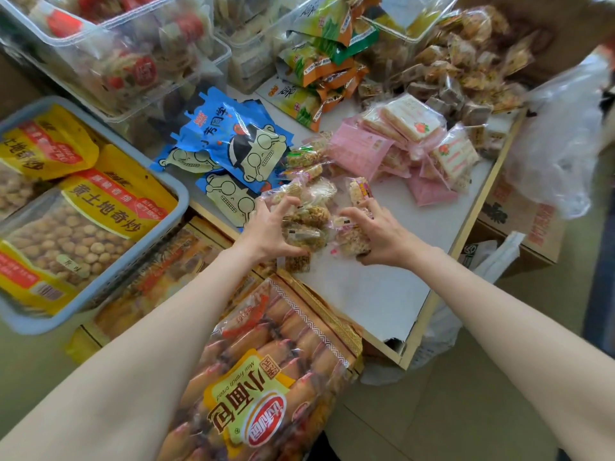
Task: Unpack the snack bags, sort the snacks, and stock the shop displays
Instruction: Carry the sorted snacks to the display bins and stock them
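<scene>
Small clear-wrapped cereal bars (307, 224) lie heaped on the white tabletop (376, 294). Pink wafer packs (409, 144) are piled just beyond; blue cartoon packets (239, 141) lie left.

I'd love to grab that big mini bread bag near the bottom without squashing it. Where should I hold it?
Probably by the patterned sealed edge at the far end of the bread bag, reaching in from the board side. That strip is flat film clear of the loaves, and it lies closest to the hands, so a pinch there squashes nothing.

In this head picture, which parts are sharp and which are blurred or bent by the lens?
Head view: the blue packets and both hands, left hand and right hand, are fairly sharp; the clear bins at top left look smeared; the forearms stretch wide toward the lower corners, a wide-angle effect.
</scene>
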